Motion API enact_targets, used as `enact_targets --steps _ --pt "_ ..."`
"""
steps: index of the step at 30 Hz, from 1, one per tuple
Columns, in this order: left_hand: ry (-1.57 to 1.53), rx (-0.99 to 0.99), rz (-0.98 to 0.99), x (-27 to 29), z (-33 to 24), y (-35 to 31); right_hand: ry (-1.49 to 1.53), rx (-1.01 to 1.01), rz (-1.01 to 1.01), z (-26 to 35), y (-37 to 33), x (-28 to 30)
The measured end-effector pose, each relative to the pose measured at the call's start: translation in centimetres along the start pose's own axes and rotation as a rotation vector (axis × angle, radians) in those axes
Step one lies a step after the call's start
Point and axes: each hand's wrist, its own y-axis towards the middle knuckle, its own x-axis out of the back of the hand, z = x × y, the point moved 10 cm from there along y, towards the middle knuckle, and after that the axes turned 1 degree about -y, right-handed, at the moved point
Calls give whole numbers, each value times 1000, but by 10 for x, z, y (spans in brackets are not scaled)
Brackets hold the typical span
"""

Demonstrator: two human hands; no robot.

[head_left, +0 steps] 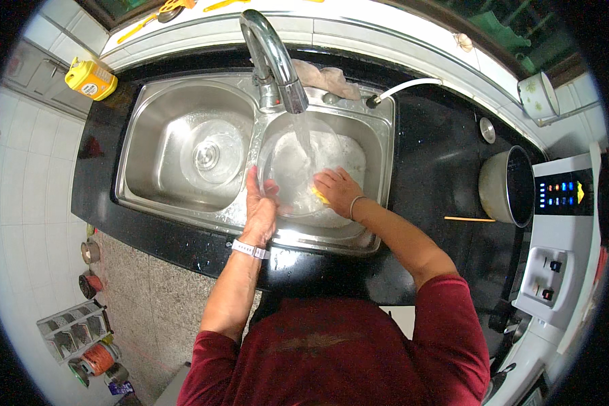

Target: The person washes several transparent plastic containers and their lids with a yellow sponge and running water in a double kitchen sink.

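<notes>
Over the right sink basin, my left hand grips the left rim of a clear, round glass bowl. Its fingers are closed on the edge. A yellow sponge is under the fingers of my right hand, which presses it against the bowl's right side. Water runs from the chrome faucet into the bowl. The bowl's lower side and whatever lies under it are hard to make out through the water and glass.
Left of my hands is a second basin with a clear round piece around its drain. A yellow jug stands at the counter's far left. On the right are a metal pot, a chopstick and a white water dispenser. A cloth lies behind the faucet.
</notes>
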Motion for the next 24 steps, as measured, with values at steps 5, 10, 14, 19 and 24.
enact_targets --steps 5,10,14,19,24 --pt "-72 108 91 -11 15 20 251 101 -183 38 0 19" --pt "-44 271 255 -23 -18 7 70 135 -201 -15 -12 22" --pt "-54 83 -45 -28 -4 -2 198 23 -149 20 3 23" --pt "-51 264 225 -14 32 11 201 42 -146 21 -22 19" --pt "-134 144 75 -22 -10 4 -57 56 174 -4 3 -19"
